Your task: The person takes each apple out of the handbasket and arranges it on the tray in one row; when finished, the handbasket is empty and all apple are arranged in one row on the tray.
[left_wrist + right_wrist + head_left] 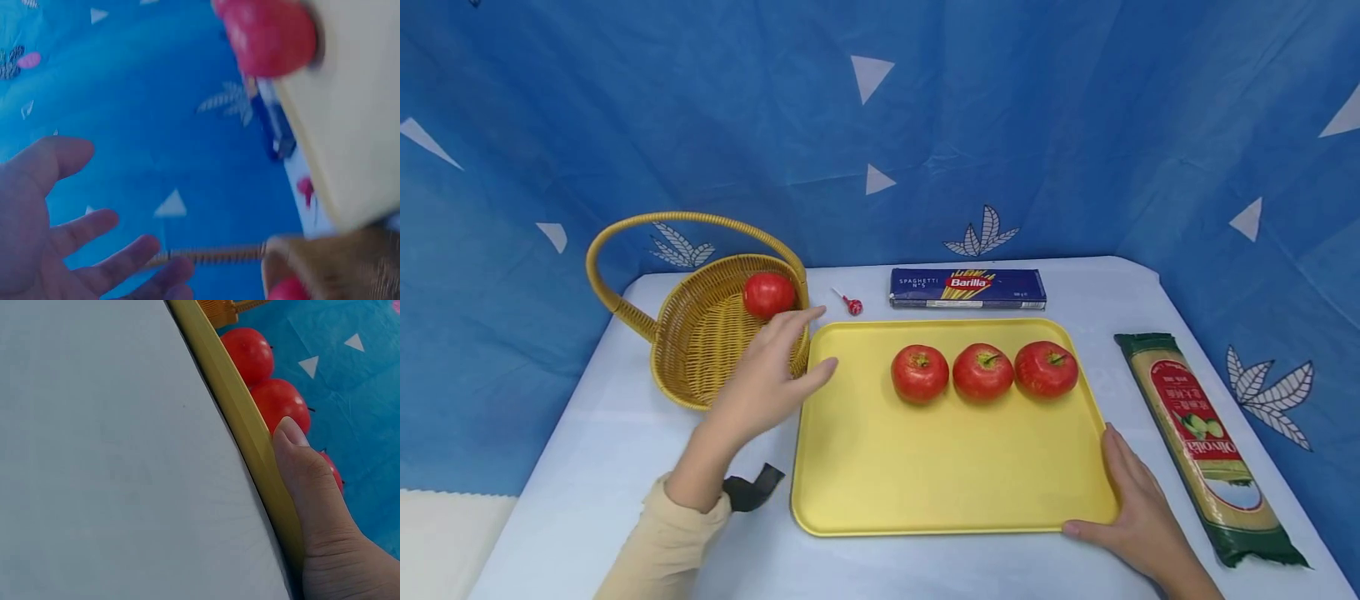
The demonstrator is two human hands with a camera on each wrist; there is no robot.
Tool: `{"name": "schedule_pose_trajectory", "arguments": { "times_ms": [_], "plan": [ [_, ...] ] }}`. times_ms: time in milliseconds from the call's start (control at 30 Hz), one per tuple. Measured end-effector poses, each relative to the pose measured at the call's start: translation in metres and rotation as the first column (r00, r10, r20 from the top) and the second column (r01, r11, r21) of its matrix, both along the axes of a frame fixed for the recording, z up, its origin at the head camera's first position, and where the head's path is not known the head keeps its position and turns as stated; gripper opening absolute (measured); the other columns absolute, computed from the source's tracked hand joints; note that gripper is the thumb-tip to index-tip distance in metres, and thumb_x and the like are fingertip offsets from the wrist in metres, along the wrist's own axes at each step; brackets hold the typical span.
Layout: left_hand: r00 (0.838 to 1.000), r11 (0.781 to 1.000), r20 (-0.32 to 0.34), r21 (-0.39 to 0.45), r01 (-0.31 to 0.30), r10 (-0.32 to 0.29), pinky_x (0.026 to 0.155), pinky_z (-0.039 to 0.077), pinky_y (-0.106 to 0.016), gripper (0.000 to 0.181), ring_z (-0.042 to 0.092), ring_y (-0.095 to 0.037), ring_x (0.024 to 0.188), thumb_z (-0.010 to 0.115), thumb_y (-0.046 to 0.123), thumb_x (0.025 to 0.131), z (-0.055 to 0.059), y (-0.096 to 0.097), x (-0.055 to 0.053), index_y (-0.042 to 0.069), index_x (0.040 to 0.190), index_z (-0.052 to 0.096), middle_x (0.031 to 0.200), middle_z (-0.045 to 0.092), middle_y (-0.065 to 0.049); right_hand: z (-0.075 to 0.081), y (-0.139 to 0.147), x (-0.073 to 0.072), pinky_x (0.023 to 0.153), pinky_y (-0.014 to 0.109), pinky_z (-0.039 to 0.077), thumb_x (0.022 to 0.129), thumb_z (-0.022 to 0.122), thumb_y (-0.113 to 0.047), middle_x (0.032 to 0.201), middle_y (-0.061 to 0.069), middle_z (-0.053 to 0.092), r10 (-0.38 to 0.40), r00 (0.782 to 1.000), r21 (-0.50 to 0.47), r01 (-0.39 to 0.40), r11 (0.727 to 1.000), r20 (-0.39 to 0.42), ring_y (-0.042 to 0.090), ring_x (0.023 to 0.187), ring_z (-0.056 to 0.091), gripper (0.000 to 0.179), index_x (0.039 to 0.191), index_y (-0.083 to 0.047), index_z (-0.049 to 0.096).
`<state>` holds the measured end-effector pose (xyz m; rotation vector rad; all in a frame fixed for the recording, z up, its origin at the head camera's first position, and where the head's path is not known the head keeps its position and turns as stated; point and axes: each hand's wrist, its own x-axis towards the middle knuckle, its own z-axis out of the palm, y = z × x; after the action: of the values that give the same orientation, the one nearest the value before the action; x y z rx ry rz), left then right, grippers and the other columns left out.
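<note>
My left hand point(762, 375) is raised between the wicker basket point(677, 350) and the tray, its fingers spread and nothing in them. One red apple point(769, 295) lies inside the basket, just beyond those fingers. Three more apples stand in a row on the yellow tray point(955, 475): a left one point(920, 374), a middle one point(982, 372) and a right one point(1047, 369). At the tray's near right corner rests my right hand point(1138, 512), fingers along the side edge. Its thumb point(312, 487) lies against the front rim in the right wrist view.
Behind the tray lie a blue spaghetti box point(967, 289) and a small red lollipop point(853, 306). A long pasta packet point(1210, 450) lies along the table's right side. Near my left wrist is a black strip point(754, 488). Blue cloth point(880, 125) hangs behind the table.
</note>
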<state>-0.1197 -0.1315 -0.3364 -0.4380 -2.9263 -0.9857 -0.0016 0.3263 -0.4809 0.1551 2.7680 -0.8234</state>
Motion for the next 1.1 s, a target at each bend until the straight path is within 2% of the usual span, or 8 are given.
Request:
{"name": "schedule_pose_trajectory", "arguments": {
  "times_ms": [167, 267, 433, 533, 667, 733, 900, 1100],
  "plan": [
    [0.994, 0.995, 0.070, -0.063, -0.075, 0.079, 0.110, 0.038, -0.062, 0.064, 0.041, -0.035, 0.139, 0.062, 0.041, 0.095, 0.013, -0.043, -0.018, 0.017, 0.150, 0.040, 0.151, 0.043, -0.011, 0.001, 0.002, 0.000, 0.101, 0.080, 0.019, 0.065, 0.083, -0.063, 0.165, 0.019, -0.016, 0.000, 1.000, 0.011, 0.000, 1.000, 0.006, 0.056, 0.145, 0.004, 0.144, 0.156, -0.015, -0.019],
    [0.983, 0.990, 0.137, -0.094, -0.107, 0.119, 0.106, 0.039, -0.065, 0.069, 0.041, -0.040, 0.137, 0.059, 0.044, 0.096, 0.009, -0.060, -0.035, 0.013, 0.152, 0.036, 0.151, 0.041, -0.019, 0.001, 0.002, 0.000, 0.101, 0.080, 0.018, 0.066, 0.083, -0.063, 0.165, 0.018, -0.016, -0.002, 1.000, 0.004, 0.002, 1.000, -0.001, 0.056, 0.145, 0.004, 0.143, 0.156, -0.016, -0.018],
    [0.968, 0.984, 0.216, -0.144, -0.101, 0.131, 0.109, 0.034, -0.067, 0.078, 0.036, -0.047, 0.139, 0.059, 0.044, 0.096, -0.002, -0.078, -0.067, 0.004, 0.154, 0.027, 0.152, 0.036, -0.027, -0.002, 0.002, 0.001, 0.102, 0.080, 0.017, 0.066, 0.083, -0.062, 0.165, 0.018, -0.014, 0.006, 1.000, -0.010, -0.006, 1.000, -0.018, 0.055, 0.146, 0.003, 0.142, 0.156, -0.017, -0.017],
    [0.954, 0.987, 0.265, -0.116, -0.115, 0.143, 0.111, 0.032, -0.066, 0.081, 0.034, -0.048, 0.141, 0.058, 0.043, 0.096, -0.005, -0.085, -0.086, 0.002, 0.155, 0.021, 0.153, 0.034, -0.030, -0.003, 0.002, 0.002, 0.102, 0.080, 0.018, 0.066, 0.083, -0.062, 0.166, 0.018, -0.014, 0.008, 1.000, -0.007, -0.008, 1.000, -0.023, 0.055, 0.146, 0.004, 0.142, 0.156, -0.017, -0.017],
    [0.919, 0.988, 0.366, -0.006, -0.154, 0.146, 0.114, 0.029, -0.065, 0.083, 0.027, -0.049, 0.144, 0.054, 0.043, 0.098, -0.008, -0.088, -0.106, 0.003, 0.157, 0.012, 0.156, 0.025, -0.032, -0.003, 0.003, 0.003, 0.103, 0.080, 0.017, 0.066, 0.083, -0.062, 0.165, 0.017, -0.015, 0.003, 1.000, -0.006, -0.003, 1.000, -0.017, 0.055, 0.146, 0.003, 0.142, 0.156, -0.017, -0.018],
    [0.906, 0.983, 0.395, 0.035, -0.182, 0.154, 0.115, 0.027, -0.064, 0.083, 0.024, -0.049, 0.146, 0.053, 0.043, 0.099, -0.010, -0.088, -0.112, 0.003, 0.158, 0.009, 0.158, 0.021, -0.031, -0.003, 0.002, 0.003, 0.103, 0.080, 0.017, 0.066, 0.083, -0.062, 0.165, 0.018, -0.015, 0.001, 1.000, -0.008, -0.001, 1.000, -0.015, 0.055, 0.146, 0.003, 0.142, 0.156, -0.017, -0.018],
    [0.893, 0.965, 0.411, 0.093, -0.243, 0.185, 0.117, 0.027, -0.061, 0.085, 0.023, -0.045, 0.147, 0.053, 0.043, 0.099, -0.019, -0.085, -0.120, 0.003, 0.158, 0.006, 0.161, 0.018, -0.028, -0.003, 0.001, 0.003, 0.102, 0.080, 0.017, 0.066, 0.083, -0.062, 0.166, 0.019, -0.013, 0.001, 1.000, 0.001, 0.000, 1.000, -0.030, 0.055, 0.146, 0.005, 0.142, 0.156, -0.017, -0.017],
    [0.845, 0.950, 0.494, 0.106, -0.294, 0.206, 0.118, 0.029, -0.058, 0.089, 0.026, -0.044, 0.146, 0.051, 0.045, 0.099, -0.033, -0.081, -0.127, 0.001, 0.158, -0.001, 0.160, 0.019, -0.028, -0.002, 0.000, 0.002, 0.102, 0.080, 0.018, 0.065, 0.083, -0.063, 0.166, 0.018, -0.012, -0.004, 1.000, 0.009, 0.004, 1.000, -0.028, 0.055, 0.145, 0.006, 0.142, 0.156, -0.018, -0.017]
  ]
}}
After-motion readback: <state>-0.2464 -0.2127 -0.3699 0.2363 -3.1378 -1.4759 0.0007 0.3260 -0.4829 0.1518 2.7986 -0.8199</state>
